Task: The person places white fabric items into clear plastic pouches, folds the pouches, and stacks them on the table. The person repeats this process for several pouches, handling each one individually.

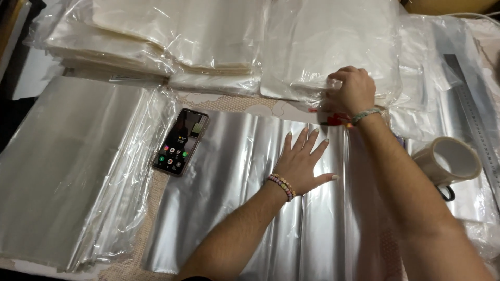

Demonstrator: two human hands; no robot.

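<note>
While my left hand (302,158) lies flat with fingers spread wide on the clear plastic sheets (245,192) spread across the middle of the table (130,265), holding nothing, my right hand (351,91) reaches toward the far edge and curls its fingers onto the stack of clear bags (323,47) there. I cannot tell whether it pinches a bag or only presses on it. Something small and red (336,119) shows just under that wrist, too hidden to name. A smartphone (179,141) with its screen lit lies just beside the sheets, to their left. At the left edge sits a thick pile of plastic bags (67,166), and more piles of folded bags (156,36) line the far left corner. Near the right edge I see a roll of tape (450,161) and a metal ruler (476,119) beyond it.
</note>
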